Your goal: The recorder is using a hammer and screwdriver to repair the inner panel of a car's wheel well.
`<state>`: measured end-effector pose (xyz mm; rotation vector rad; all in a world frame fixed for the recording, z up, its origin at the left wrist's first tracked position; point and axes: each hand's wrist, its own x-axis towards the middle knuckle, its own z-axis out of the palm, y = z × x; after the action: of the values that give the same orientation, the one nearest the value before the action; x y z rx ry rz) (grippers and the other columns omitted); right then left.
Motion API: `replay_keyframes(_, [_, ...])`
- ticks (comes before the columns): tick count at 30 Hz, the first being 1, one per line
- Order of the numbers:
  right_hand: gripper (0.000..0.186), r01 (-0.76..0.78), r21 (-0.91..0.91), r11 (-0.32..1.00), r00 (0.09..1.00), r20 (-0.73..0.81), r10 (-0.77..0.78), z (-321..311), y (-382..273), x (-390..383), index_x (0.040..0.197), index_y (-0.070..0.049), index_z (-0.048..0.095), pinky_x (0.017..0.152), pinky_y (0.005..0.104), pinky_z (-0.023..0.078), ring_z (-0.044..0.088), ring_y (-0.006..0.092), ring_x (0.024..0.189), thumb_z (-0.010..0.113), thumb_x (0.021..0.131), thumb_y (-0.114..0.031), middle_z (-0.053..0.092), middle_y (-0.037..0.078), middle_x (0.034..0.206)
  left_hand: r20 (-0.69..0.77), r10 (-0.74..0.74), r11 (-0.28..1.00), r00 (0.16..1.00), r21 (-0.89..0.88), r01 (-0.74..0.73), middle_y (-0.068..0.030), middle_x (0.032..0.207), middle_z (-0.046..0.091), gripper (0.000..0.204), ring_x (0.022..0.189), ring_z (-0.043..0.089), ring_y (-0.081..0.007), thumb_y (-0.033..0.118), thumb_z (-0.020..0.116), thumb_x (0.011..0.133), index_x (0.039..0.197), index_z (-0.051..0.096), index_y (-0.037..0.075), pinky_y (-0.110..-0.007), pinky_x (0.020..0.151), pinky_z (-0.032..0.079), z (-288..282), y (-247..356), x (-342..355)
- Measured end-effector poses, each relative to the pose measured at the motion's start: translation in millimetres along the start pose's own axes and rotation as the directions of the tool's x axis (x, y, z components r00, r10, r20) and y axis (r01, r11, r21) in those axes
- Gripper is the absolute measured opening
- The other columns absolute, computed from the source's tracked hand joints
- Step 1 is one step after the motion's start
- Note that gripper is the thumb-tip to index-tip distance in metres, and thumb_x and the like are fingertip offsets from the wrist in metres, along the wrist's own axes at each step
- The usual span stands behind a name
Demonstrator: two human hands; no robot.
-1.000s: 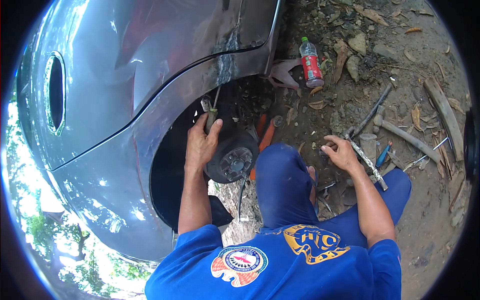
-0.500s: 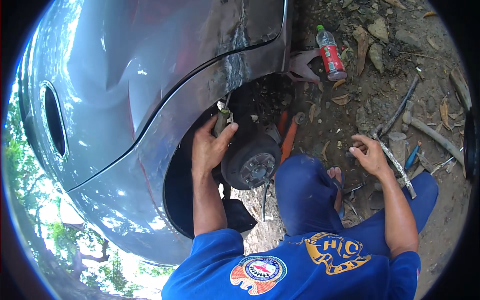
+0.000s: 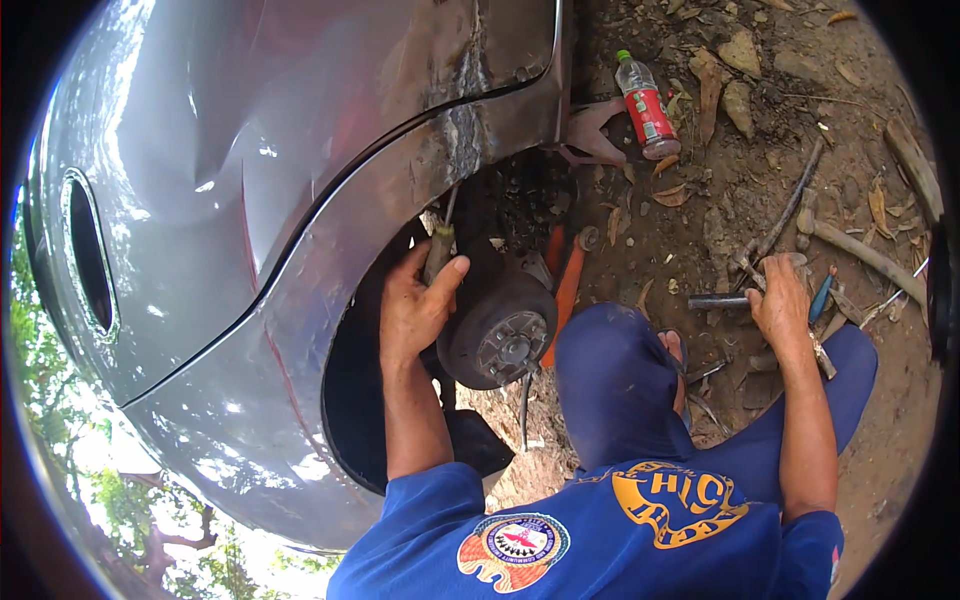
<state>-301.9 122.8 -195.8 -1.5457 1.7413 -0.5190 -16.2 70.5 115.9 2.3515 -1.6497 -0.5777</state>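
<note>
Inside the wheel arch of a grey car (image 3: pixel 300 190), my left hand (image 3: pixel 415 305) grips a screwdriver-like tool (image 3: pixel 438 255). Its handle is thick and brownish, and its thin metal shaft points up at the inner edge of the body panel; the tip is hard to make out. Below and right of that hand is the bare wheel hub with its brake drum (image 3: pixel 505 340). Over the ground to the right, my right hand (image 3: pixel 782 305) is closed around a short dark metal bar (image 3: pixel 716 300), which sticks out leftward from the fingers. The rest of it is hidden by the hand.
An orange metal bar (image 3: pixel 568 290) stands beside the drum. A bottle with a red label (image 3: pixel 648 105) lies on the dirt near a pinkish bracket (image 3: pixel 592 130). Sticks (image 3: pixel 870 255), a blue-handled tool (image 3: pixel 822 295) and dry leaves lie right. My bent knee (image 3: pixel 610 370) is close to the drum.
My right hand has moved slightly right and down and closed on the dark metal bar, which now shows. My left hand keeps its hold on the screwdriver-like tool. The view has shifted a little.
</note>
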Motion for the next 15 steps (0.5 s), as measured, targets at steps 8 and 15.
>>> replay_keyframes(8, [0.035, 0.105, -0.23, 0.967, 0.994, 0.067, -0.092, 19, 17, -15, 0.096, 0.0, 0.054, 0.08, 0.0431, 0.047, 0.053, 0.0324, 0.098, 0.07, 0.066, -0.006, 0.054, 0.016, 0.102, 0.065, 0.124, 0.987, 0.99, 0.09, -0.13, -0.001, 0.073, 0.057, 0.041, 0.059, 0.05, -0.0068, 0.027, 0.066, 0.084, 0.112, 0.056, 0.0, -0.022, 0.053, 0.041, -19, -31, 5])
replay_keyframes(15, [0.028, 0.091, -0.295, 0.951, 0.993, 0.094, -0.066, 18, 16, -13, 0.097, 0.001, 0.054, 0.081, 0.0427, 0.048, 0.054, 0.0343, 0.096, 0.061, 0.07, 0.0, 0.057, 0.017, 0.097, -0.126, 0.308, 0.936, 0.943, 0.22, -0.276, -0.0034, 0.077, 0.061, 0.038, 0.066, 0.053, -0.0135, 0.031, 0.064, 0.085, 0.106, 0.058, -0.001, -0.028, 0.061, 0.045, -10, -30, 14])
